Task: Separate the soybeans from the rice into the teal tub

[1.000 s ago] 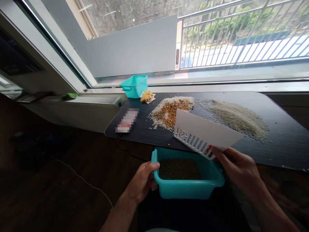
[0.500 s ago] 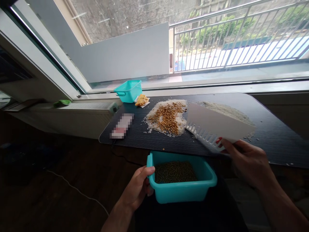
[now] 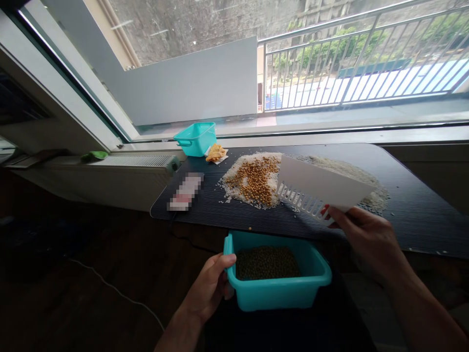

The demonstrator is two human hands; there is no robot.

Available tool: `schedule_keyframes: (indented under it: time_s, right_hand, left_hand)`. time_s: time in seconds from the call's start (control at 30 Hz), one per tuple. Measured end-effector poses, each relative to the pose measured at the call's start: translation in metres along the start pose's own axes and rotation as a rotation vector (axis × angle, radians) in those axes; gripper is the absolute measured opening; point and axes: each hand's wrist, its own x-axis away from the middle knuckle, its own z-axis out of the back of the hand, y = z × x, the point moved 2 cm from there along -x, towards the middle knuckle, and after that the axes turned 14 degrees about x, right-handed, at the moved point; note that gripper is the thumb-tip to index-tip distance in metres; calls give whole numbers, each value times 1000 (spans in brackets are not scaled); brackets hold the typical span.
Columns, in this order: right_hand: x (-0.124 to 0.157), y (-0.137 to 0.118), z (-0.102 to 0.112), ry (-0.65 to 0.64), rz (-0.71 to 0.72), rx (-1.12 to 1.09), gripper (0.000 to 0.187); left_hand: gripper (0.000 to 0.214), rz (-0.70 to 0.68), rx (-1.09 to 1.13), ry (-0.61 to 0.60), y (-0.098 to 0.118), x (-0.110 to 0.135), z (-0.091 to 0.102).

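Observation:
My left hand (image 3: 210,283) grips the left rim of a turquoise plastic basket (image 3: 274,296) below the table's front edge. Dark green beans (image 3: 267,262), probably mung beans, cover its bottom. Between the thumb and fingers of my right hand (image 3: 366,234) is a thin white plastic sheet (image 3: 322,183) with a row of slots along its lower edge. The sheet is held tilted above the tabletop. Just left of it lies a heap of white rice (image 3: 234,168) with golden soybeans (image 3: 256,181) spread over it. Behind the sheet, a paler heap of grains (image 3: 348,168) is partly hidden.
A second turquoise basket (image 3: 198,139) stands at the table's back left, beside a crumpled yellow item (image 3: 216,152) on white paper. A blurred-out object (image 3: 186,191) with a cable lies on the dark table (image 3: 205,210). One stray bean (image 3: 250,228) rests near the front edge.
My right hand has moved the slotted white sheet a little left, closer to the rice and soybeans, uncovering more of the pale heap. My left hand and the basket stay nearly in place.

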Motion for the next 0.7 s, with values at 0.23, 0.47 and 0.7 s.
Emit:
schedule_keyframes:
  time_s: [0.23,0.47,0.7]
  right_hand:
    - [-2,1,3,-25,-95,-154,27]
    - [-1,-2,-1,-82,-92,-223,29]
    - [6,-7,6,-57,-63,-186,30]
  left_hand:
    - [39,5,-2,-20,-2,-2,1]
    - [39,7,-6,-31,0,0,0]
    - [40,4,-9,-22,0,-1,0]
